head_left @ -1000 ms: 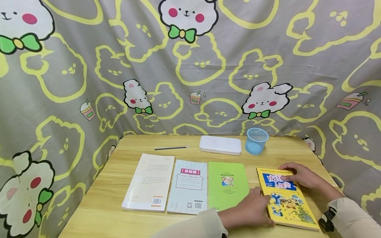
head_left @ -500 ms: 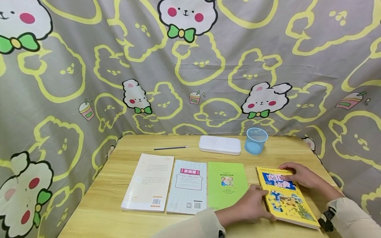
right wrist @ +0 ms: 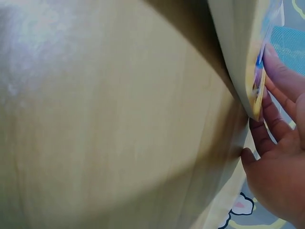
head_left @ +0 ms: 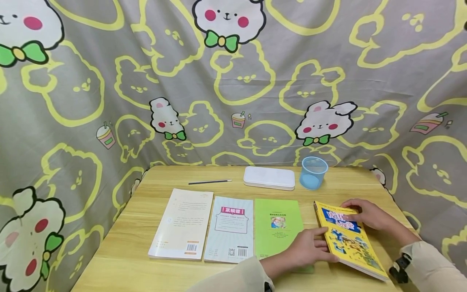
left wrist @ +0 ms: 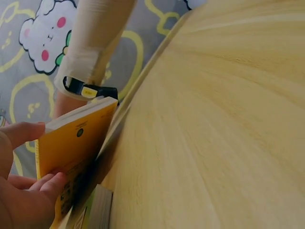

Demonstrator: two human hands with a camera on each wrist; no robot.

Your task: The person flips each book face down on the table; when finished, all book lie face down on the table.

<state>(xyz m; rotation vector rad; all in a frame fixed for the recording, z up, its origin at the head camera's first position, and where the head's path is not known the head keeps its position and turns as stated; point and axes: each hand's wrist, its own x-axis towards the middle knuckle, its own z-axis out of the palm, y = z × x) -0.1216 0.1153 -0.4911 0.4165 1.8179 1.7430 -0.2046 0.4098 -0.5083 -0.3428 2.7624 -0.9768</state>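
A yellow book (head_left: 355,245) with a blue title panel is tilted at the right of the table, its left side raised. My left hand (head_left: 304,249) grips its left edge, and the left wrist view shows the thumb above and fingers against the yellow underside (left wrist: 78,143). At the far right corner my right hand (head_left: 372,217) pinches the book; in the right wrist view the thumb lies on the cover and fingers curl at the edge. Under my left forearm, a green book (head_left: 277,233) is partly hidden. In the right wrist view, pages (right wrist: 236,43) hang above the tabletop.
Left of the green book lie a light blue book (head_left: 229,239) and a cream book (head_left: 182,223). Behind them are a pencil (head_left: 209,182), a white case (head_left: 269,177) and a blue mesh cup (head_left: 314,174). A patterned curtain (head_left: 255,97) surrounds the wooden table (head_left: 113,259).
The yellow book's left side has risen and the book has tilted to the right. My left hand has shifted slightly with its edge. The right hand stays at the far corner.
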